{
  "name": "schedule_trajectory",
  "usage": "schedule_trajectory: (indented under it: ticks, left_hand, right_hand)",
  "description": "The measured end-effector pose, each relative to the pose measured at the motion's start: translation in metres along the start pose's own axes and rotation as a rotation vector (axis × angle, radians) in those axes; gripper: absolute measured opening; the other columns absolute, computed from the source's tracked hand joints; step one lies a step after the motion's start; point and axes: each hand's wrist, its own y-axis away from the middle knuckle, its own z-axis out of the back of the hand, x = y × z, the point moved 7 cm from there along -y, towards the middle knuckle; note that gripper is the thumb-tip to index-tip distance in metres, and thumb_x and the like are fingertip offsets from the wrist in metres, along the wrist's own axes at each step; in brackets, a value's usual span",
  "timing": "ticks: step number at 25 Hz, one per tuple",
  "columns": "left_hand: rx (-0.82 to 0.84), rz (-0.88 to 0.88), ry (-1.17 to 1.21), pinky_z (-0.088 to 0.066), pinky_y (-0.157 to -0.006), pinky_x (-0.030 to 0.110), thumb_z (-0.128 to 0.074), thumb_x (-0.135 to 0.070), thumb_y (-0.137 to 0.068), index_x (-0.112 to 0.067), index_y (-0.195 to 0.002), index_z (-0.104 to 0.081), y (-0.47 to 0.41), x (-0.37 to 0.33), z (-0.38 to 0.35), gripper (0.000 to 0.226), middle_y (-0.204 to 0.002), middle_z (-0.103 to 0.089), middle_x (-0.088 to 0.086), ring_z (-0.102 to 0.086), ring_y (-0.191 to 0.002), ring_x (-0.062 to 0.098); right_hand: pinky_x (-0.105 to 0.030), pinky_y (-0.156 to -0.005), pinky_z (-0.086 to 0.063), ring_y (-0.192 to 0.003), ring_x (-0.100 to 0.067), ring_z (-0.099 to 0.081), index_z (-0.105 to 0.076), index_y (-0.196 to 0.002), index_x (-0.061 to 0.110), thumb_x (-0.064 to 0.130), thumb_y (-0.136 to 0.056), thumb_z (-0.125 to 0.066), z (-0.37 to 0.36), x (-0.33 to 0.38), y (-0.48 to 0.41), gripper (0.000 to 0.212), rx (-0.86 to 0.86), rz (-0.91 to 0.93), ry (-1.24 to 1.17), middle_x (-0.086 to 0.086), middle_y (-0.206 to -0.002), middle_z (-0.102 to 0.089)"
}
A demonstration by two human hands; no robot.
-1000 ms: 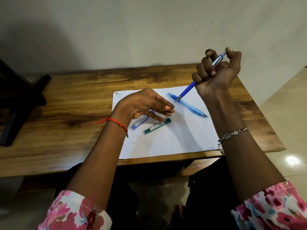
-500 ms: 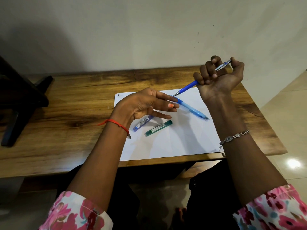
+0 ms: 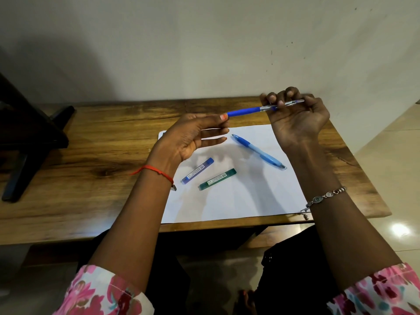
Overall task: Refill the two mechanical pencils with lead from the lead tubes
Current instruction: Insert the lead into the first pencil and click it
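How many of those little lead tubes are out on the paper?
2. The blue lead tube lies on the white paper below the left hand; the green lead tube lies just right of it. None seems hidden.

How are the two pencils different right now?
The dark blue mechanical pencil is up in the air, gripped by the right hand, while the light blue mechanical pencil lies on the white paper. The dark one is held nearly level; the light one lies slanted. The left hand meets the dark one's tip; nothing touches the light one. Both are blue.
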Motion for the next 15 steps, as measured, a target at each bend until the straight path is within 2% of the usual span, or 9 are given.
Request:
schedule_trajectory:
  ticks: [4,7,10,12,15]
  left_hand:
    - [-0.029,0.024,-0.003,-0.057,-0.06,0.023,-0.063,-0.012,-0.082,-0.01,-0.079,-0.068,0.003,-0.002,0.003,0.007,-0.063,-0.071,-0.002,-0.068,-0.062,0.009]
    - [-0.069,0.011,-0.024,-0.057,-0.059,0.023,-0.063,-0.013,-0.082,-0.01,-0.081,-0.068,0.004,-0.007,0.011,0.006,-0.063,-0.071,-0.002,-0.068,-0.062,0.009]
    - [-0.108,0.008,-0.021,-0.058,-0.06,0.025,-0.064,-0.013,-0.081,-0.011,-0.081,-0.068,0.006,-0.012,0.022,0.005,-0.063,-0.07,-0.001,-0.068,-0.062,0.01]
    - [-0.131,0.026,-0.053,-0.06,-0.062,0.027,-0.064,-0.013,-0.081,-0.012,-0.081,-0.068,0.007,-0.011,0.026,0.004,-0.061,-0.069,-0.001,-0.068,-0.062,0.011]
    - [-0.173,0.074,-0.099,-0.06,-0.066,0.029,-0.065,-0.013,-0.08,-0.012,-0.078,-0.068,0.006,-0.005,0.029,0.004,-0.057,-0.068,-0.002,-0.067,-0.06,0.012]
  right_hand:
    - [-0.038,-0.075,-0.054,-0.062,-0.028,-0.063,-0.055,-0.053,0.003,0.018,-0.07,-0.041,0.007,-0.003,0.001,0.027,-0.032,-0.116,0.136,-0.012,-0.055,-0.056]
    - [-0.027,-0.059,-0.05,-0.063,-0.019,-0.061,-0.06,-0.065,0.008,0.007,-0.083,-0.046,0.014,0.0,-0.002,0.022,-0.012,-0.179,0.513,-0.004,-0.063,-0.063]
    - [-0.02,-0.052,-0.047,-0.054,-0.012,-0.059,-0.073,-0.072,0.009,-0.006,-0.082,-0.057,0.011,0.002,-0.001,0.025,0.152,-0.206,0.922,-0.002,-0.06,-0.067]
    - [-0.018,-0.053,-0.047,-0.051,-0.012,-0.057,-0.073,-0.084,0.006,-0.005,-0.077,-0.066,0.009,0.0,0.003,0.015,0.242,-0.226,1.175,-0.002,-0.06,-0.069]
    - [-0.017,-0.049,-0.042,-0.05,-0.01,-0.054,-0.074,-0.089,0.007,0.002,-0.071,-0.075,0.008,-0.007,0.011,0.019,0.301,-0.263,1.425,-0.009,-0.062,-0.068]
